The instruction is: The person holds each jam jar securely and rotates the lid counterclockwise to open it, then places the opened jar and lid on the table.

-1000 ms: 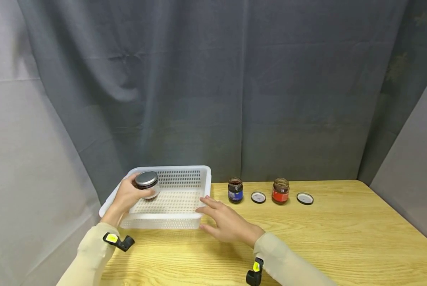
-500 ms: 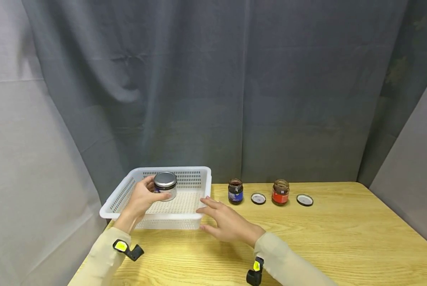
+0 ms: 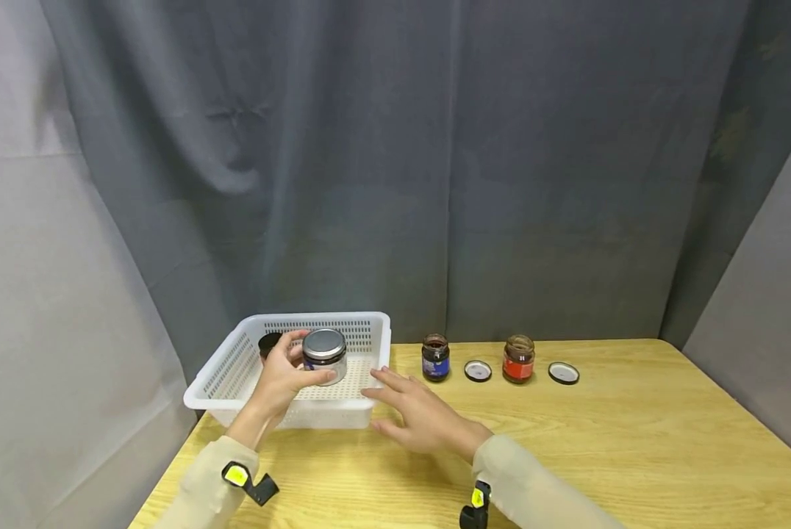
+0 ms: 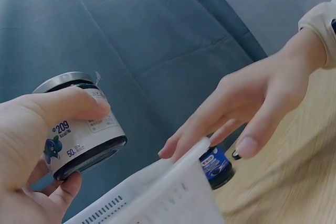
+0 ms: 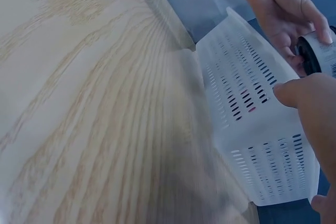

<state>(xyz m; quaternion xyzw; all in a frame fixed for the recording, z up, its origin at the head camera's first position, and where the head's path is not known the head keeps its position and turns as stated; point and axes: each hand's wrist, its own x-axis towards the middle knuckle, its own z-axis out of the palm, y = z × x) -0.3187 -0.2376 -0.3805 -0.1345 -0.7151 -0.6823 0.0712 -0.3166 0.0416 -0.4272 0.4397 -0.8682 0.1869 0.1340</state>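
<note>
My left hand (image 3: 278,382) grips a jam jar (image 3: 325,351) with a silver lid, upright above the white plastic basket (image 3: 349,405). In the left wrist view its pale label (image 4: 73,137) shows blueberries, and the thumb lies across it. My right hand (image 3: 422,417), fingers extended, rests at the basket's right rim. Inside the basket, behind my left hand, a dark round-topped object (image 3: 269,342) is partly hidden; its kind is unclear.
To the right on the wooden table (image 3: 600,441) stand an uncovered blue-labelled jar (image 3: 436,358) and an uncovered red-labelled jar (image 3: 518,360). Beside them lie two upturned lids, a nearer lid (image 3: 478,371) and a farther lid (image 3: 564,373). A grey curtain (image 3: 534,184) hangs behind.
My left hand has carried the jar rightward across the basket and a little toward me, uncovering the dark object at left. The right hand has stayed at the rim.
</note>
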